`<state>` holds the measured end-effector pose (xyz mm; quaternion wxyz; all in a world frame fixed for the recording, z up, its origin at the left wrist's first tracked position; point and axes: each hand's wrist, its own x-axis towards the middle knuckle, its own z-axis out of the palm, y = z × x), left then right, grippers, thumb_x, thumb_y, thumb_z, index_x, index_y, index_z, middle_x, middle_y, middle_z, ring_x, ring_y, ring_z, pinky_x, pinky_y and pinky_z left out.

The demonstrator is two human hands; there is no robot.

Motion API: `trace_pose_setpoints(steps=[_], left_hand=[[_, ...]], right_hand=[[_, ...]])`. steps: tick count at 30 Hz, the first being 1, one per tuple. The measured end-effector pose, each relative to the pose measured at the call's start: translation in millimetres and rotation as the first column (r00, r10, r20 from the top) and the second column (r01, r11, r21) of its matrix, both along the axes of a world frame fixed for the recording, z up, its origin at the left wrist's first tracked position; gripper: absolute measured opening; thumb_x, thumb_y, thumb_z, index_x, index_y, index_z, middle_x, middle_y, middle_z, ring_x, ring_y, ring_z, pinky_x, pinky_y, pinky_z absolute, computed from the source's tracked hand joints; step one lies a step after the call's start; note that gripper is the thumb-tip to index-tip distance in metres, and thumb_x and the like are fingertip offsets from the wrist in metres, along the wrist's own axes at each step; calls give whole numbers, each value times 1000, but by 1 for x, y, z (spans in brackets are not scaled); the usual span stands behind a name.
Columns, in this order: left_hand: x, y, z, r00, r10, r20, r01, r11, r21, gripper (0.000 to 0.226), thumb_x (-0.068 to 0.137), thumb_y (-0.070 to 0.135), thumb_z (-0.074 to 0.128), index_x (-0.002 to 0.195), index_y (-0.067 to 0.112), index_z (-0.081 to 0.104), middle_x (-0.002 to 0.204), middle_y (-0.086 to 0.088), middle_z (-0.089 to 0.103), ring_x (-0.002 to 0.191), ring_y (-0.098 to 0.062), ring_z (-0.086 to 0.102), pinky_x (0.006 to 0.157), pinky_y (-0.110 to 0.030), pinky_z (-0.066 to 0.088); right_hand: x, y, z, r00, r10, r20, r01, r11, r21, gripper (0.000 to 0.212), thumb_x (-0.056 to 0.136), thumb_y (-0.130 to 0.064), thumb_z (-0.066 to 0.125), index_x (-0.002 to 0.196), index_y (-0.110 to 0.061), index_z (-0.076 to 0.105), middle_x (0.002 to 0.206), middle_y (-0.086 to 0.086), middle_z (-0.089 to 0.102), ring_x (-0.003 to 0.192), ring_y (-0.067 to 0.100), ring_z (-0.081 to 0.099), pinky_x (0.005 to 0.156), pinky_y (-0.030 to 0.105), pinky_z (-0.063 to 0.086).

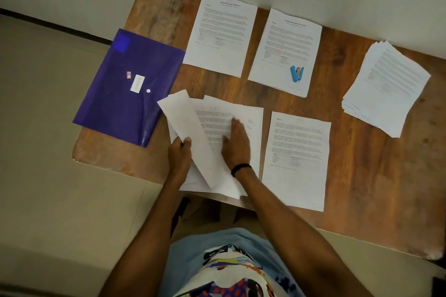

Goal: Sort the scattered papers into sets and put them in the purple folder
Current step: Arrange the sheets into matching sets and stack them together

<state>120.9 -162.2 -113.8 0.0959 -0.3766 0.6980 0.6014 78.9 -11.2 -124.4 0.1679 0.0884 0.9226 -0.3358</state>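
Note:
A purple folder [125, 89] lies at the table's left end, overhanging the edge. Beside it, a loose set of printed sheets [246, 113] lies near the front edge. My left hand [179, 154] grips the lifted, bent left sheet [190, 132] of this set. My right hand [235, 142] rests flat on the sheets with straight fingers. A single printed page [296, 159] lies to the right. Two more printed sets, one [220, 34] and another [283, 46], lie at the back. A fanned stack of papers [386, 87] sits at the far right.
A blue stapler [296, 73] lies on the back right set. The wooden table [362, 176] stands against a pale wall; its front edge runs close to my body. Tiled floor lies to the left.

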Motion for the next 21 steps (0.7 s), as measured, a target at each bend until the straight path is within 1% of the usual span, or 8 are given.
trace_pose_setpoints(steps=[3, 6, 8, 11, 13, 17, 20, 21], left_hand=[[2, -1, -1, 1000, -3, 18, 4, 1000, -26, 21, 104, 27, 47, 114, 15, 60, 105, 1, 67, 97, -19, 66, 93, -52, 55], [4, 2, 0, 999, -9, 31, 10, 999, -32, 22, 104, 26, 46, 116, 12, 60, 106, 0, 67, 97, -19, 65, 92, -52, 56], [6, 3, 1, 999, -8, 35, 9, 1000, -26, 22, 104, 27, 47, 119, 15, 59, 111, -1, 67, 99, -18, 65, 93, -51, 56], [7, 4, 5, 999, -9, 34, 9, 1000, 2, 25, 103, 26, 48, 126, 19, 56, 119, 1, 65, 103, -16, 64, 94, -47, 55], [7, 4, 8, 999, -4, 36, 4, 1000, 15, 31, 104, 26, 47, 134, 19, 53, 127, -2, 62, 106, -18, 62, 97, -46, 54], [6, 1, 11, 998, 11, 55, -13, 1000, 26, 34, 104, 31, 47, 136, 22, 47, 133, -2, 58, 112, -22, 60, 100, -51, 51], [7, 0, 17, 999, 32, 2, -32, 985, 169, 49, 98, 56, 46, 138, 28, 47, 128, -1, 64, 109, -23, 66, 89, -44, 58], [7, 0, 19, 999, 29, -20, -24, 979, 202, 56, 93, 64, 47, 137, 30, 48, 124, 1, 66, 106, -23, 68, 84, -39, 60]], right_hand=[[-14, 19, -21, 986, 151, 66, -160, 974, 161, 82, 100, -30, 57, 159, -9, 5, 167, 8, 8, 155, 25, 3, 126, 41, 0], [-11, 21, -24, 936, 345, 65, -347, 883, 316, 66, 106, -31, 44, 159, -9, 10, 167, 10, 12, 155, 27, 4, 122, 39, -7], [-6, 13, -18, 920, 390, 25, -377, 868, 323, 56, 107, -21, 43, 157, -13, 21, 164, 12, 22, 153, 30, 13, 121, 38, -6], [9, -9, -3, 987, 150, -53, -154, 985, -73, 58, 101, -15, 54, 155, -18, 32, 159, 8, 36, 144, 29, 38, 121, 41, 21], [21, -25, 9, 998, -55, -32, 42, 947, -319, 64, 98, -23, 61, 154, -18, 31, 159, 4, 36, 141, 20, 39, 119, 35, 23], [31, -40, 33, 947, -300, 119, 322, 851, -416, 62, 94, -20, 67, 147, -19, 36, 139, 1, 54, 114, 13, 53, 104, 26, 38], [32, -45, 40, 986, -159, 50, 166, 906, -390, 27, 102, -21, 55, 126, -10, 61, 124, 6, 66, 101, 15, 59, 93, 27, 48], [33, -47, 40, 995, -84, 56, 100, 899, -427, 28, 105, -26, 49, 119, -8, 66, 119, 9, 69, 98, 16, 61, 89, 29, 48]])
